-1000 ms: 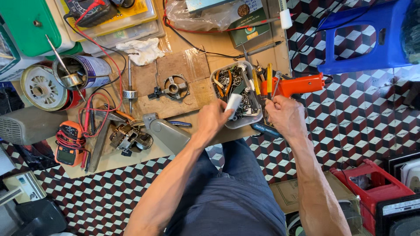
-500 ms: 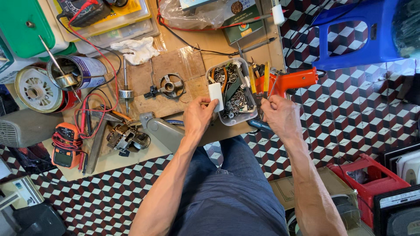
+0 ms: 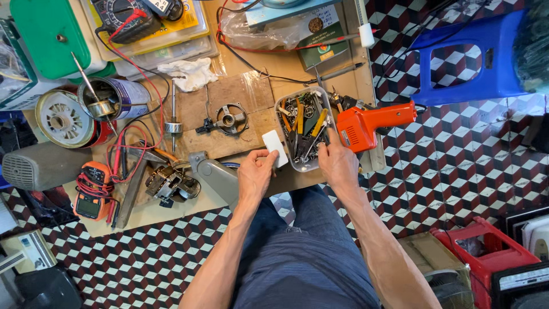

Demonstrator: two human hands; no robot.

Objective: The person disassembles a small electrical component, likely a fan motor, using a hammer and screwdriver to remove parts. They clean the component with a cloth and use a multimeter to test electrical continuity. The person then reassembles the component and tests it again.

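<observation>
Over the cluttered counter [image 3: 251, 77], seen from the head camera, the person sits with both forearms stretched forward across blue-trousered knees. His left hand [image 3: 254, 174] has its fingers pinched together on a small white rectangular block [image 3: 275, 147], held up just beside the left wall of a clear plastic tray [image 3: 284, 103]. That tray is crammed with pliers and screwdrivers with yellow and orange handles. His right hand [image 3: 337, 163] rests at the tray's near right corner, fingers curled down among the tools; whether they are closed on one of them I cannot tell from where I stand.

Just right of the tray, touching its side, lies an orange soldering gun [image 3: 366, 123]. Left of the tray, on a brown board, sits a round metal motor bracket [image 3: 227, 119], with a rotor shaft [image 3: 172, 123] beside it. A grey metal housing [image 3: 214, 174] lies near the left hand. Farther left are an orange multimeter [image 3: 90, 191] with red leads and an open tin can [image 3: 108, 100]. A blue plastic stool [image 3: 474, 51] stands on the checkered floor to the right.
</observation>
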